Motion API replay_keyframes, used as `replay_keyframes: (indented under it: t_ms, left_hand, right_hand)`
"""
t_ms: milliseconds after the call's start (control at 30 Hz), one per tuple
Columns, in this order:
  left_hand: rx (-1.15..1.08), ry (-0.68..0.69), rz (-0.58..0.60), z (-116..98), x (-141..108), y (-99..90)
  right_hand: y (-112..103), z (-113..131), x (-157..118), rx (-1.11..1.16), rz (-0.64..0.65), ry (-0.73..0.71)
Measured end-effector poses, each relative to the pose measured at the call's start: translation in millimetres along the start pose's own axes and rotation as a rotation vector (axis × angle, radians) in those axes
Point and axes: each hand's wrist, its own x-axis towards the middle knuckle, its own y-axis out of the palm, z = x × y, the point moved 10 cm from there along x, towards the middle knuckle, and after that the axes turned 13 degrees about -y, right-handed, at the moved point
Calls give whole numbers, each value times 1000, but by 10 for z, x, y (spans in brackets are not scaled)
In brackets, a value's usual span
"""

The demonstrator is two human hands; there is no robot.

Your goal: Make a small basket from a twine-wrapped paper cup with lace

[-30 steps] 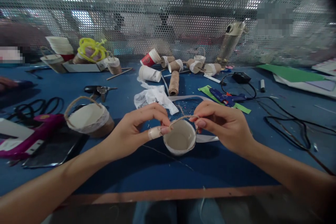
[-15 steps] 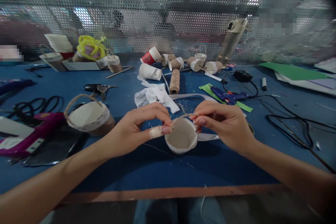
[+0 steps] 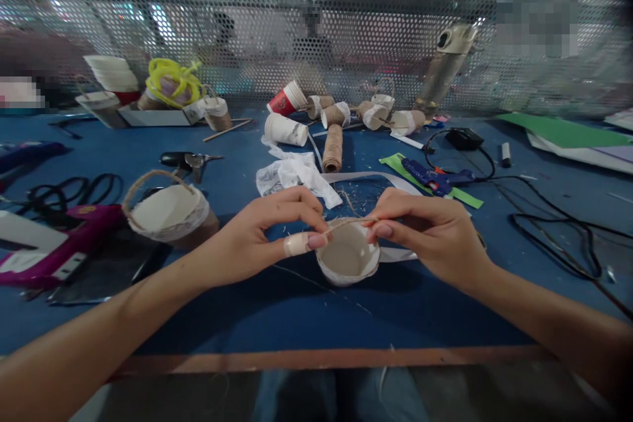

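Note:
A paper cup [image 3: 347, 270] with white lace round its rim stands on the blue table between my hands. Over its mouth runs a short length of twine [image 3: 350, 221]. My left hand [image 3: 281, 227], a bandage round its thumb, pinches the twine's left end at the rim. The right end is pinched between thumb and fingertips of my right hand [image 3: 432, 227]. To the left stands a finished-looking cup basket [image 3: 173, 217] with lace and a twine handle. Beyond the cup lie a twine spool [image 3: 333, 148] and crumpled white lace [image 3: 297, 177].
A blue glue gun [image 3: 430, 175] with a black cord [image 3: 558, 217] lies at right. At left are a magenta glue gun [image 3: 93, 237], a dark phone-like slab [image 3: 99, 283] and keys [image 3: 195, 163]. Several twine-wrapped cups [image 3: 373, 115] and a bottle [image 3: 448, 69] line the mesh partition.
The twine over the cup looks flatter, its arch lower than before. Both hands keep their pinch on it. The whole view has shifted slightly.

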Motion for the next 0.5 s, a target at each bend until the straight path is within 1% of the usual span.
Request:
replay_keyframes:
  t_ms: [100, 200, 367, 500]
  left_hand:
    - [1, 23, 17, 1, -1, 1]
    - [13, 17, 37, -4, -2, 3]
    - [41, 15, 76, -42, 1, 34]
    - [68, 28, 73, -51, -2, 42]
  right_hand:
    - [27, -18, 8, 18, 31, 17]
    - [48, -16, 14, 37, 47, 30]
    - [105, 50, -1, 25, 110, -6]
    - [126, 57, -24, 24, 138, -12]
